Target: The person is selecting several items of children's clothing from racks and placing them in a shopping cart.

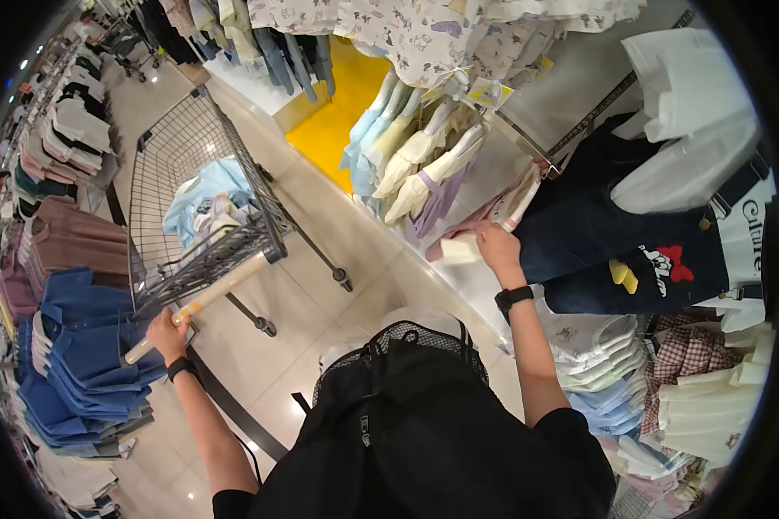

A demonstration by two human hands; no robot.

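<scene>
My left hand (168,336) is wrapped round the pale handle (225,290) of a wire shopping cart (177,130) standing at my left. Light blue clothing (201,195) and a bundle of patterned, pale clothing (222,216) lie inside the cart. Out to the right, the fingers of my right hand (498,251) are closed on a pink and cream garment (480,227) that hangs from the rack. Beside it on the same rack hang cream, lilac and light blue garments (420,173). Navy denim dungarees (597,233) with a red-bow figure hang just right of that hand.
Blue shirts (86,355) and brown tops (74,233) hang along the left side. A yellow panel (337,104) stands behind the rack. Printed clothes (389,35) hang above, folded-looking pale clothes (601,355) lower right. A black bag (407,372) is against my front. Tiled floor (320,233) runs between.
</scene>
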